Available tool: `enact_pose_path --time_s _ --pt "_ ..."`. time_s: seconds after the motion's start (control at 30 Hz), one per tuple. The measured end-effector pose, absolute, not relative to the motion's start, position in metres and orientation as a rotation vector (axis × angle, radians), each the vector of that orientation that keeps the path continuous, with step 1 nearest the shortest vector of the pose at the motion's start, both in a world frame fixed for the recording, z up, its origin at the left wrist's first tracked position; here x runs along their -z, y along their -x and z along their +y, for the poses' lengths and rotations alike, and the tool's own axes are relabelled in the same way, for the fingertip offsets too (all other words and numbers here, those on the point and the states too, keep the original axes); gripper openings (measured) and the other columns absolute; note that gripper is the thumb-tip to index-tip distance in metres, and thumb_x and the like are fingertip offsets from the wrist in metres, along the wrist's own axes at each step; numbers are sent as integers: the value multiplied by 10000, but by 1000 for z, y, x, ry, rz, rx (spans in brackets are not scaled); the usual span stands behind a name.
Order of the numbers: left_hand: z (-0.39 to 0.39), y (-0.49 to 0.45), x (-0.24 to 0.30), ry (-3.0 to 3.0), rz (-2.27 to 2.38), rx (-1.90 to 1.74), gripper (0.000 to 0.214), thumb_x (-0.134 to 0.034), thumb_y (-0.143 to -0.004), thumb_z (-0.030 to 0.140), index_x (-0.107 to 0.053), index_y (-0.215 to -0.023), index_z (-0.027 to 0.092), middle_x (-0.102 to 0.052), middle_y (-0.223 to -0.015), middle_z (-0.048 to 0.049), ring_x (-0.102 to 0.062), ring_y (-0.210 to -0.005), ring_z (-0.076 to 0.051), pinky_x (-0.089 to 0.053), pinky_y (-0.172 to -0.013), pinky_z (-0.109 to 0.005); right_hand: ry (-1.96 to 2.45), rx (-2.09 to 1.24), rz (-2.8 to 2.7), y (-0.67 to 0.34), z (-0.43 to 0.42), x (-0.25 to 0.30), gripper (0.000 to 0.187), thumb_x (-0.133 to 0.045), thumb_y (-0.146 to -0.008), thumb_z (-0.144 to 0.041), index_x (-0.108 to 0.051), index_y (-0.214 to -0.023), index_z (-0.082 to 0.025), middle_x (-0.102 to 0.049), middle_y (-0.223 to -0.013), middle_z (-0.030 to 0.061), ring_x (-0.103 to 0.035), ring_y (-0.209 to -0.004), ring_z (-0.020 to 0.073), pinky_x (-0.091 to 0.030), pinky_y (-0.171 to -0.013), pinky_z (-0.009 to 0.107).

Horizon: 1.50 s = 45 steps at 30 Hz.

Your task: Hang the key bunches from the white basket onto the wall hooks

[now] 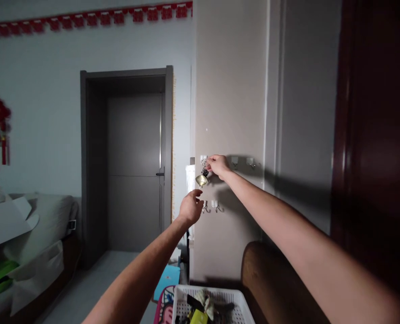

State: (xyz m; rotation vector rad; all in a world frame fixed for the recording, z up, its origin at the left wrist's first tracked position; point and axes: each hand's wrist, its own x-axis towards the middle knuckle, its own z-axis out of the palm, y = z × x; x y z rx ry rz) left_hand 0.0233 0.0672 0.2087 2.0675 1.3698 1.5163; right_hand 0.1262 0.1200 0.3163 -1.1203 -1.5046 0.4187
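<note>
A keychain [202,180] with a ring on top, a dark bead-like piece and a shiny gold-coloured fan-shaped pendant hangs against the beige wall panel. My right hand [218,165] pinches it near the ring, right by a white wall hook [204,158] at the upper left of the panel. Just below the pendant, my left hand [191,208] is raised with fingers slightly bent and apart, holding nothing. It is near a lower hook [204,206], which its fingers partly cover. Whether the ring sits on the upper hook cannot be told.
More hooks line the panel, including one at the far right [250,163] and a lower one [215,206]. Below stands a white plastic basket [234,294] of mixed items, beside a brown rounded chair back [254,265]. A grey door [134,135] and a sofa [51,211] are leftward.
</note>
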Motion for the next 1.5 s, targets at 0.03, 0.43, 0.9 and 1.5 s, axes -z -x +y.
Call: enact_pose_path --time_s 0.03,0.43,0.9,1.5 --pt "68 -23 -207 -2072 1367 -1515 312 -432 -603 116 -484 -906 170 -531 -886 -46 -494 -692 -109 -375 -629 -216 1145 -415 -1493 -124 121 -319 151 -383 -707 -163 -505 -784 -119 -561 -772 64 -528 -554 69 -424 -452 140" --pt "66 -19 -184 -2046 1374 -1403 288 -429 -607 117 -502 -882 159 -542 -868 -50 -500 -664 -106 -385 -620 -211 1273 -337 -1522 -126 137 -299 199 -379 -692 -140 -521 -829 -113 -566 -768 68 -535 -552 86 -410 -449 164" --pt "26 -18 -27 -2142 1338 -758 200 -436 -595 161 -556 -755 173 -567 -649 2 -484 -586 -97 -368 -550 -178 1407 -442 -2670 -172 36 -59 172 -457 -593 -182 -586 -706 -171 -580 -627 3 -497 -571 105 -320 -484 179" --pt "-3 -18 8 -2620 1396 -296 205 -453 -628 216 -557 -805 229 -533 -852 -11 -393 -868 -179 -277 -766 -304 1540 -473 -2801 -160 20 2 232 -426 -575 -278 -544 -737 -161 -564 -665 39 -470 -562 127 -248 -412 192"
